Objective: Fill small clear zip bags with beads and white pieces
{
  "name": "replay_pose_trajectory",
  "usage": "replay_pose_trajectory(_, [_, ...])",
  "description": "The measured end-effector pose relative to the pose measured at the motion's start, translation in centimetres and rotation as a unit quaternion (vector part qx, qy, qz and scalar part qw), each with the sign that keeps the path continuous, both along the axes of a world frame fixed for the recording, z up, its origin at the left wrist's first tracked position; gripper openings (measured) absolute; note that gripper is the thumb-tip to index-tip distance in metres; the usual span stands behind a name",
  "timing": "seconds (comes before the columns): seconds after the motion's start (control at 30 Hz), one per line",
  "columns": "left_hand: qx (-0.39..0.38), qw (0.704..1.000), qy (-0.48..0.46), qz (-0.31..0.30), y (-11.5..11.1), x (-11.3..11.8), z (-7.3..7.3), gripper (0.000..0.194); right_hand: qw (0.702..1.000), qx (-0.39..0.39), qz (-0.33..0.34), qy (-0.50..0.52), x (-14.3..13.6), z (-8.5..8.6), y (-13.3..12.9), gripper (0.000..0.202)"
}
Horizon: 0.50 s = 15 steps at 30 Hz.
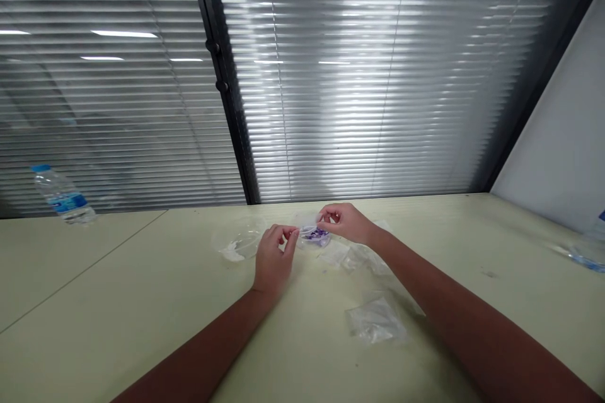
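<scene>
Over a pale tabletop [189, 302], my two hands are close together with fingertips pinched. My left hand [274, 258] grips one end of a thin whitish strand [308, 227] between thumb and forefinger. Slightly higher and to the right, my right hand [348, 222] pinches near the strand's other end; exactly what sits in its fingertips is too small to make out. Just below the strand, small purple pieces [317, 236] lie in a clear wrapping or container. To the left of my left hand is a clear plastic piece [248, 242] with a white scrap [231, 251].
Crumpled clear plastic bags [347, 255] lie under my right wrist, and another clear bag [377, 320] is nearer me. A water bottle [66, 198] stands at the far left; a second bottle [590, 245] is cut off at the right edge. Window blinds [340, 106] rise behind the table.
</scene>
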State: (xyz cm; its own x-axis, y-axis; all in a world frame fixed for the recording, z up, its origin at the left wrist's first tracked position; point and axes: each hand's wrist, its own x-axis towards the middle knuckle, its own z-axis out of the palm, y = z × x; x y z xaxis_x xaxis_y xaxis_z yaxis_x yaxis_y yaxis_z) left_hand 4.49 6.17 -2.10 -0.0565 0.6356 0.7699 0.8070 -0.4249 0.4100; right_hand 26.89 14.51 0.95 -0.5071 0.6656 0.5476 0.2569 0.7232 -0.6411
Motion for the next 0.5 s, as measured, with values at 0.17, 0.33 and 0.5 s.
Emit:
replay_pose_trajectory(0.17, [-0.009, 1.000, -0.011, -0.007, -0.3, 0.2, 0.3, 0.024, 0.998, 0.056, -0.009, 0.010, -1.0, -0.5, 0.0, 0.016])
replay_pose_trajectory(0.33, [-0.009, 1.000, -0.024, -0.018, -0.5, 0.4, 0.5, 0.023, 0.997, 0.077, -0.018, 0.022, -1.1, -0.8, 0.2, 0.019])
replay_pose_trajectory(0.5, [-0.014, 0.999, -0.030, -0.028, -0.5, 0.4, 0.5, 0.022, 0.996, 0.085, -0.002, 0.011, -0.9, -0.7, 0.1, 0.015])
